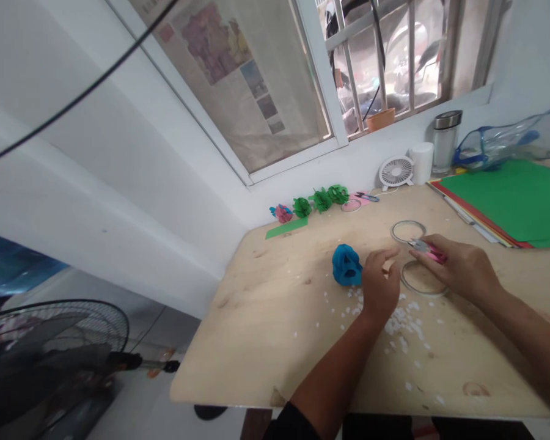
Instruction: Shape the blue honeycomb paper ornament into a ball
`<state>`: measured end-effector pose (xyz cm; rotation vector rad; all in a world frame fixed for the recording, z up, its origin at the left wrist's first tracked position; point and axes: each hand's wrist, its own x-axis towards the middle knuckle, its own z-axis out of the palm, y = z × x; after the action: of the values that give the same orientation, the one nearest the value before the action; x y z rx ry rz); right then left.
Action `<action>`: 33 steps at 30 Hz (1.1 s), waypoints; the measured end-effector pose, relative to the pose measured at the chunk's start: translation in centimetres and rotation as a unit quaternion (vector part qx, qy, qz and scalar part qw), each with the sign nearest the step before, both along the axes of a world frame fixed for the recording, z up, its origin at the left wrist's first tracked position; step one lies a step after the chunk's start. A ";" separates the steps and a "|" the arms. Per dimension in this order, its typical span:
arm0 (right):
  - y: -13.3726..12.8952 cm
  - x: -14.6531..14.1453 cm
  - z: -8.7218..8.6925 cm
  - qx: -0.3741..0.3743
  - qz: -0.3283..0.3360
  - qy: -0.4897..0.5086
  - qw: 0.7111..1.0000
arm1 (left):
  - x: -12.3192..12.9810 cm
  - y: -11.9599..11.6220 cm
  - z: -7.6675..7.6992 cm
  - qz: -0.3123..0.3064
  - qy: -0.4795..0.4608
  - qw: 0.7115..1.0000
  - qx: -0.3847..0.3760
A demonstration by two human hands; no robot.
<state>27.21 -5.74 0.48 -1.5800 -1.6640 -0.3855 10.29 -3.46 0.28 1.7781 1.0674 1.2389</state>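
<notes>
Here, blue papercraft left of both hands

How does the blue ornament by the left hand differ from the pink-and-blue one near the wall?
The blue ornament shows only blue, while the pink-and-blue ornament mixes two colours. The blue ornament sits beside the left hand; the pink-and-blue ornament is near the wall, behind a green strip. The blue ornament looks larger than the pink-and-blue ornament, but is also nearer the camera. Both are on the wooden table.

Right fingers around pink-handled pliers
</notes>
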 end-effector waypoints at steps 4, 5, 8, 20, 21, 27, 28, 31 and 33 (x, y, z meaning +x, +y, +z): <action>-0.1 -0.7 -0.2 0.021 0.019 -0.086 0.996 | -1.5 -1.8 0.8 0.022 -0.026 0.999 -0.001; -0.2 -0.9 -0.2 0.022 0.026 -0.101 0.994 | -1.8 -2.0 0.8 0.033 -0.013 0.999 0.039; -0.3 -1.4 -0.5 0.006 0.049 -0.126 0.991 | -2.6 -1.9 0.4 0.063 0.080 0.971 0.218; -0.7 -2.7 -0.4 -0.064 0.072 -0.165 0.982 | -3.3 -0.5 -0.7 0.097 0.257 0.857 0.436; -0.7 -2.7 -0.5 -0.065 0.075 -0.162 0.982 | -3.3 -0.5 -0.7 0.096 0.259 0.857 0.434; -0.6 -2.7 -0.8 -0.060 0.093 -0.139 0.984 | -3.4 -0.5 -0.9 0.094 0.286 0.859 0.414; -0.6 -2.7 -0.8 -0.058 0.097 -0.138 0.984 | -3.4 -0.5 -0.9 0.096 0.289 0.859 0.413; -0.6 -2.6 -0.9 -0.062 0.105 -0.139 0.983 | -3.4 -0.5 -1.1 0.103 0.277 0.869 0.398; -0.6 -2.7 -1.0 -0.073 0.106 -0.137 0.982 | -3.3 -0.5 -1.3 0.101 0.250 0.892 0.363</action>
<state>24.54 -6.34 -0.50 -1.4843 -2.0936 -0.3897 6.96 -3.95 -1.01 2.7273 1.1733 1.4657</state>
